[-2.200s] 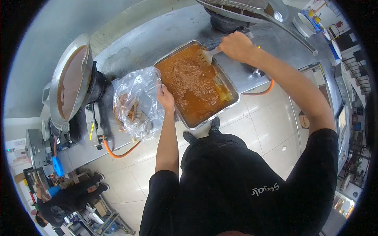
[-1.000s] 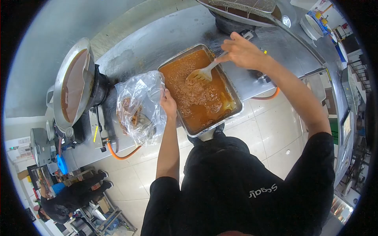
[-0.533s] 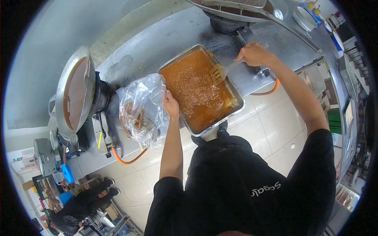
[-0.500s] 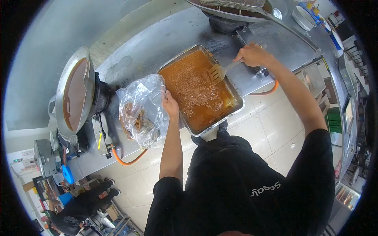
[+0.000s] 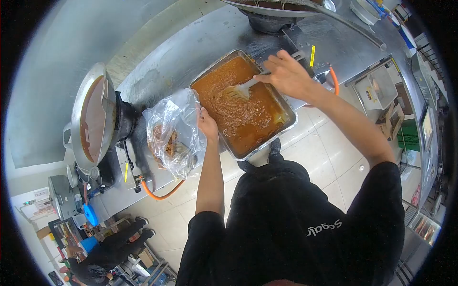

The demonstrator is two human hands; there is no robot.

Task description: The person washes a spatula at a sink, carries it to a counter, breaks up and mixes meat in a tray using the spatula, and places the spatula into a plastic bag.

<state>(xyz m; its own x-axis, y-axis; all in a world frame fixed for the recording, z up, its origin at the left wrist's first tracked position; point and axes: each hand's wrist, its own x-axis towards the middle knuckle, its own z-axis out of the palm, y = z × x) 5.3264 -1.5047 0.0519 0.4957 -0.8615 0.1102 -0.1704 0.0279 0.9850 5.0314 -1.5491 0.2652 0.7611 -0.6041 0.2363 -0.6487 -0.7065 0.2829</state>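
A rectangular metal tray (image 5: 292,114) of thick brown sauce (image 5: 248,125) lies on the steel counter, its near end reaching past the front edge. My left hand (image 5: 208,126) grips the tray's left rim, with the thumb showing on top. Right beside those fingers rests a clear plastic bag (image 5: 185,112) with brown pieces inside; whether the hand also pinches the bag I cannot tell. My right hand (image 5: 288,76) is wrapped round the handle of a slotted spatula (image 5: 237,92). The spatula's blade sits in the sauce, near the middle of the tray's upper half.
To the left, a large wok (image 5: 107,78) of brown liquid stands on a burner (image 5: 125,117). Another wok (image 5: 267,10) sits at the back, with a long handle (image 5: 353,29) reaching right. Orange gas hoses (image 5: 160,196) hang at the counter's edge. Another person (image 5: 102,255) is at lower left.
My right hand has moved left and slightly up, drawing the spatula from the tray's right side toward the middle and leaving swirls in the sauce. My left hand stays at the rim.
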